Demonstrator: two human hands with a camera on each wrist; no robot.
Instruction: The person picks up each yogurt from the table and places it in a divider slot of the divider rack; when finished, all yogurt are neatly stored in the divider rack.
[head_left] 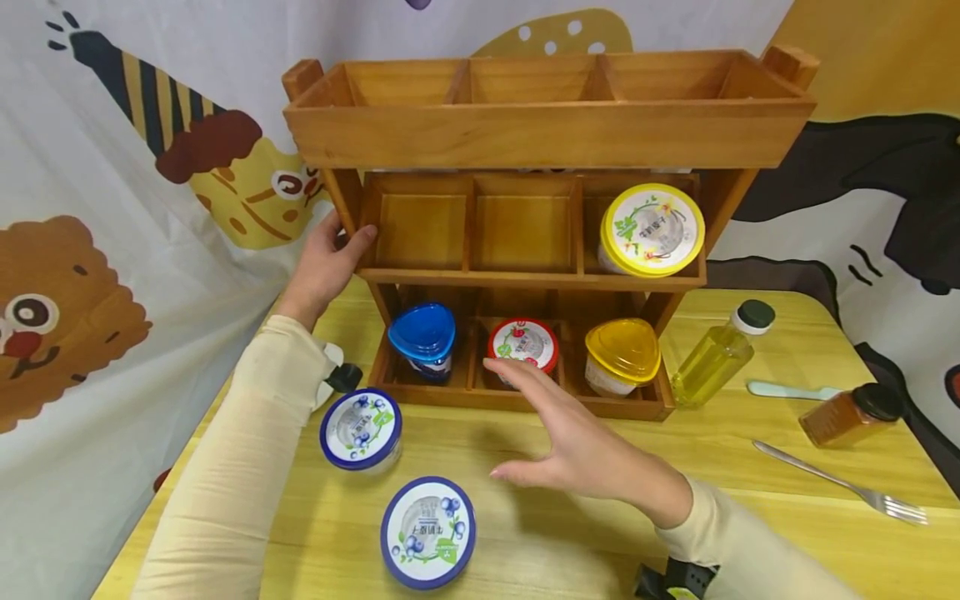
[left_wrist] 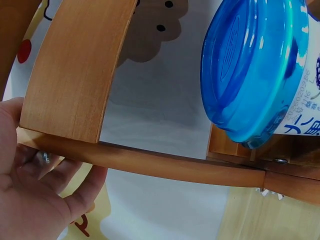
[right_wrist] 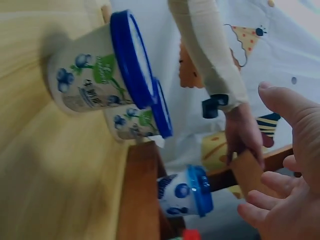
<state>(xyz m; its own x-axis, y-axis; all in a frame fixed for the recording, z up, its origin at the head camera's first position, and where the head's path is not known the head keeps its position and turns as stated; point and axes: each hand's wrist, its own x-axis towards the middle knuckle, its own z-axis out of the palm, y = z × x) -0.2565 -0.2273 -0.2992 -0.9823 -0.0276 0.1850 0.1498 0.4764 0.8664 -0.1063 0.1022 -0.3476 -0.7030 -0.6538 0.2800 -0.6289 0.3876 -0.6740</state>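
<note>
A three-tier wooden shelf stands on the table. My left hand grips its left side at the middle tier, thumb in front and fingers behind the wooden upright. My right hand is in front of the bottom tier with thumb and fingers spread, holding nothing. Near it are two blue-lidded blueberry tubs, one tub at the front and another tub by the shelf's left corner. On the bottom tier sit a blue-lidded cup, a red-lidded tub, partly behind my right fingertips, and a yellow-lidded cup.
A yellow-lidded tub sits in the middle tier's right compartment. To the right lie an oil bottle, a pale-handled utensil, a brown spice jar and a fork. A printed cloth hangs behind.
</note>
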